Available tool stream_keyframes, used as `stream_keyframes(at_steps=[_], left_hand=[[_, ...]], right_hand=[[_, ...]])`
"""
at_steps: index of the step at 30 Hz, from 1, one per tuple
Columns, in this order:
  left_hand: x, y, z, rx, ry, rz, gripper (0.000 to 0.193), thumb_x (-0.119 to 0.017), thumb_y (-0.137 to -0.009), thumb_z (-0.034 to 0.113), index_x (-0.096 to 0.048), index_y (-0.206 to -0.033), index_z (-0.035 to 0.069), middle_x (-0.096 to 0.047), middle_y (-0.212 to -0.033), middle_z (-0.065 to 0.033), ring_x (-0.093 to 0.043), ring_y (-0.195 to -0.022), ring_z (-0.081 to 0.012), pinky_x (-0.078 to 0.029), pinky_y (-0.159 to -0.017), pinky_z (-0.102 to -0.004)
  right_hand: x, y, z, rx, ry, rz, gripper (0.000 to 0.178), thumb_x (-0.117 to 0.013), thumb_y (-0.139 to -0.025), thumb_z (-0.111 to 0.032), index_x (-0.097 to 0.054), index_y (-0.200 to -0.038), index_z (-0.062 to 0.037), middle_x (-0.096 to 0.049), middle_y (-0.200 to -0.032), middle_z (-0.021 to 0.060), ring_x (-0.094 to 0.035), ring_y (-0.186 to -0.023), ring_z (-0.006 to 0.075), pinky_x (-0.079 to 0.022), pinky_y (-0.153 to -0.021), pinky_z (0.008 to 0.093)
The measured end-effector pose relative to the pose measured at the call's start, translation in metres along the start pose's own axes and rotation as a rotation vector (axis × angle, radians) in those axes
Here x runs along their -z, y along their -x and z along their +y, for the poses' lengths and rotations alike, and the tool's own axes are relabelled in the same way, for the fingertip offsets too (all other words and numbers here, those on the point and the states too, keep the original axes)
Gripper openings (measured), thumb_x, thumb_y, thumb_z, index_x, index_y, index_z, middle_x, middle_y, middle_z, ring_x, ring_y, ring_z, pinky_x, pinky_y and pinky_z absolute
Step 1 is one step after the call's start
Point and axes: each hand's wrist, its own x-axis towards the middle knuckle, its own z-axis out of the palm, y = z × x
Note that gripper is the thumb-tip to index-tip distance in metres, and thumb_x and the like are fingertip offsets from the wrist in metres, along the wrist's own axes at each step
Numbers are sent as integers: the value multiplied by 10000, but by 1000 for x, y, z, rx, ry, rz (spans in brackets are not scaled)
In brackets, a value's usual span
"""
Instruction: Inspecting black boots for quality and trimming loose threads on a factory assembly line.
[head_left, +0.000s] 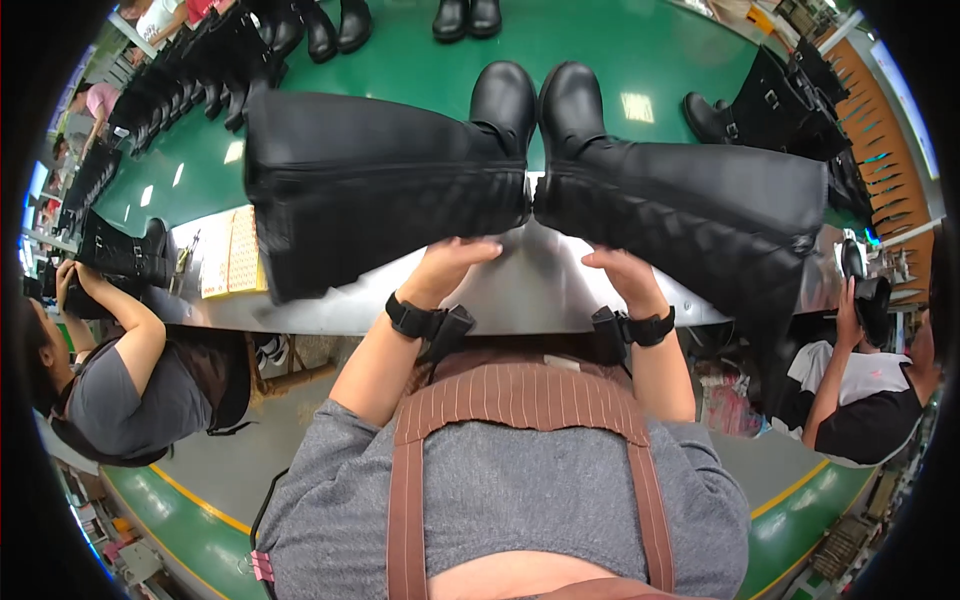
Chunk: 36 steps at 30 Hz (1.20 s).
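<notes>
Two tall black boots are held up in front of me, toes pointing away and close together. My left hand (pixel 452 262) grips the left boot (pixel 380 180) from beneath, near its heel; its shaft stretches out to the left. My right hand (pixel 625 272) grips the right boot (pixel 690 205) the same way, its quilted shaft running to the right. Both wrists carry black bands with small devices. Most of my fingers are hidden under the boots.
A green conveyor table (pixel 600 40) with a metal edge (pixel 520 300) lies ahead, carrying more black boots at the far left (pixel 210 60), far middle (pixel 467 18) and right (pixel 780 100). A person (pixel 120 380) works at my left, another (pixel 860 390) at my right. Yellow papers (pixel 232 252) lie on the table.
</notes>
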Motion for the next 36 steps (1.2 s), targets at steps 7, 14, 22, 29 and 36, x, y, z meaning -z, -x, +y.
stream_keyframes(at_steps=[7, 14, 22, 29, 36], left_hand=[[-29, -36, 41, -150, 543, 83, 600, -665, -896, 299, -406, -1418, 153, -581, -1201, -159, -570, -1107, -239, -485, -951, -391], [-5, -68, 9, 135, 1099, -311, 637, -700, -860, 350, -442, -1381, 91, -590, -1226, -169, -594, -1106, -254, -503, -947, -388], [8, -40, -11, 262, 1075, -355, 644, -715, -844, 359, -461, -1358, 66, -597, -1222, -167, -605, -1092, -257, -508, -946, -387], [17, -50, -19, 291, 1069, -435, 652, -728, -830, 367, -477, -1338, 44, -602, -1218, -165, -614, -1081, -260, -512, -945, -387], [30, -53, -14, 240, 1045, -486, 662, -741, -816, 375, -494, -1318, 21, -608, -1214, -164, -624, -1069, -263, -516, -943, -386]], right_hand=[[-23, -52, -25, 48, -382, 138, 495, -533, -965, -384, -508, -1301, -21, -569, -1270, 114, -533, -1175, 214, -426, -1019, 376], [-22, -74, -32, -65, -348, 77, 677, -534, -947, -475, -347, -1433, -42, -473, -1383, 88, -469, -1253, 207, -388, -1054, 350], [-14, -91, -88, 272, 348, 27, 745, -709, -821, -374, -386, -1428, -85, -568, -1245, 106, -514, -1183, 188, -371, -1008, 367], [-46, -103, -97, 297, 828, 462, 443, -680, -883, -338, -568, -1161, -12, -661, -717, 45, -560, -603, 79, -442, -562, 232], [-21, -103, -66, 158, 59, 264, 411, -430, -1024, -312, -510, -1297, -15, -683, -1031, 62, -624, -904, 116, -470, -821, 270]])
